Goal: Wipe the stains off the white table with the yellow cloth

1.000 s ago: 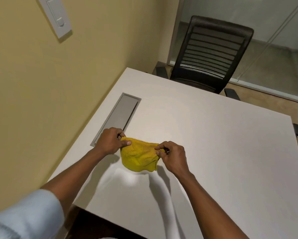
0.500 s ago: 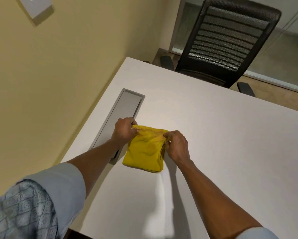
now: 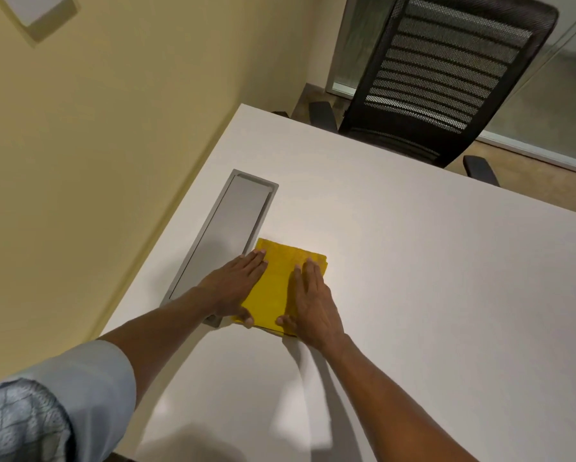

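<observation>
A folded yellow cloth (image 3: 280,278) lies flat on the white table (image 3: 413,278), just right of a grey cable hatch. My left hand (image 3: 236,288) lies palm down on the cloth's left edge, fingers straight. My right hand (image 3: 313,301) presses flat on its right half, fingers pointing away from me. Neither hand grips the cloth; both thumbs rest near its front edge. No stains show on the tabletop from here.
A long grey cable hatch (image 3: 226,235) is set into the table beside the yellow wall (image 3: 96,145). A black mesh office chair (image 3: 440,78) stands at the table's far edge. A glass partition runs behind it.
Both hands held the cloth pinched by its top corners in the air, then laid it down folded. Now they have let go and lie flat on it.
</observation>
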Tool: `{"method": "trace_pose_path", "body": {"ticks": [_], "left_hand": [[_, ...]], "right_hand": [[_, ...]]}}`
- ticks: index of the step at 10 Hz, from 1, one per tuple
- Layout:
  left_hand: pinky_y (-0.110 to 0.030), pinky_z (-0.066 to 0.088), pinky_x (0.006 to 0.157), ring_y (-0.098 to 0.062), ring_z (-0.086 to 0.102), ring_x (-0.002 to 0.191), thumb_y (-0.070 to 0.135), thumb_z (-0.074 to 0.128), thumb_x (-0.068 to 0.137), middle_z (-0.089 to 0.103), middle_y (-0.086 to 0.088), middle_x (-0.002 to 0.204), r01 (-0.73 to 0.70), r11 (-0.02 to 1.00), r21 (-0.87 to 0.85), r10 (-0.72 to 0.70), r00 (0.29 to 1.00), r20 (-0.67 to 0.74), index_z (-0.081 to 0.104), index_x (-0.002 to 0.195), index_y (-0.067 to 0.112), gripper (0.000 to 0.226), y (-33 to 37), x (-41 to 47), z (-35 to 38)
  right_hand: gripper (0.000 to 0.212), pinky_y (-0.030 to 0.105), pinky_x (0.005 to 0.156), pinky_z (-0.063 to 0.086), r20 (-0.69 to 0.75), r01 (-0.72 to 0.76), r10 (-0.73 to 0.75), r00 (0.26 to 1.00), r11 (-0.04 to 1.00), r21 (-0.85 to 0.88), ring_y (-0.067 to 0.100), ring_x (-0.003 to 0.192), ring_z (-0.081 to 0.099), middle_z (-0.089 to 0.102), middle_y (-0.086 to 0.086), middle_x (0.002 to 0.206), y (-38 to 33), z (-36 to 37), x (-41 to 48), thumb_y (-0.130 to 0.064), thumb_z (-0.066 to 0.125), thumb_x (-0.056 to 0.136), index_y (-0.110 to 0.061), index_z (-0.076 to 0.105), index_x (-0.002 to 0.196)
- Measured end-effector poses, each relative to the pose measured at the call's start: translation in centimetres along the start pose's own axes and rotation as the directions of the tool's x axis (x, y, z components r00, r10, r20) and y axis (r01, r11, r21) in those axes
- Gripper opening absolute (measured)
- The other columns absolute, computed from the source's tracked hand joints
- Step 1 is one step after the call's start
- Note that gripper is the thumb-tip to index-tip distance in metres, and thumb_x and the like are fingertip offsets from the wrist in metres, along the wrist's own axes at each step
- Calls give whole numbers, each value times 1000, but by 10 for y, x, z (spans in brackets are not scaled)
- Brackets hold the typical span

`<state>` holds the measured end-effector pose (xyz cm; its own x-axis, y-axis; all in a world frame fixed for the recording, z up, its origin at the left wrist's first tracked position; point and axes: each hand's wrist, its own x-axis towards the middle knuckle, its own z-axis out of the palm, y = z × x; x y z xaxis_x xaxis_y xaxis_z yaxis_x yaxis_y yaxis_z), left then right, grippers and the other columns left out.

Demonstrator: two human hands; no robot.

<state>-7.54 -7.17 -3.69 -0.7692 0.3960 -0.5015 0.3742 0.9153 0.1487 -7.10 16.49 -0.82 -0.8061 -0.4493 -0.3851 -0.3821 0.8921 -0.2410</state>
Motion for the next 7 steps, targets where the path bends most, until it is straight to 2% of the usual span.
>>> {"method": "trace_pose_path", "body": {"ticks": [1, 3, 5, 6, 7], "left_hand": [[-47, -7, 133, -35, -17, 165, 81, 69, 77, -25, -18, 175, -19, 994, 107, 21, 1000, -18, -18, 166, 6, 145, -5, 4, 7], [-48, -13, 131, -37, -17, 164, 84, 72, 71, -24, -21, 174, -7, 983, 184, 11, 1000, -20, -18, 165, 2, 154, -7, 10, 4], [-52, -6, 135, -39, -17, 164, 83, 71, 74, -23, -22, 175, 15, 982, 191, -14, 1000, -4, -19, 165, 2, 152, -3, 10, 2], [-50, -8, 133, -40, -14, 164, 83, 71, 76, -18, -23, 175, 14, 978, 207, -17, 1000, 12, -16, 165, 1, 149, 5, 4, -6], [-50, -2, 133, -41, -6, 165, 84, 71, 74, -9, -24, 177, 17, 976, 219, -12, 1000, -25, -5, 167, 1, 146, 18, -3, -15]], "right_hand": [[134, 51, 129, 23, 55, -59, 59, 997, 998, -5, 42, 161, -6, -14, 24, 172, 5, 11, -2, -65, 77, 79, -2, -6, 163], [135, 48, 133, 9, 38, -94, 92, 995, 995, 36, 38, 161, -10, -17, 21, 172, 4, 29, -6, -68, 73, 81, 0, -10, 162], [134, 51, 133, 5, 67, -76, 77, 995, 997, -17, 40, 160, -12, -17, 23, 171, 6, 23, 0, -71, 69, 83, 1, -12, 162], [119, 50, 131, 18, 50, -84, 80, 996, 993, 81, 38, 162, 1, -5, 19, 174, 9, 11, -9, -64, 73, 85, -7, 5, 164], [89, 46, 122, 35, -83, -87, 102, 991, 981, 173, 37, 152, 29, 23, 14, 167, 20, -2, -26, -57, 69, 90, -17, 28, 159]]}}
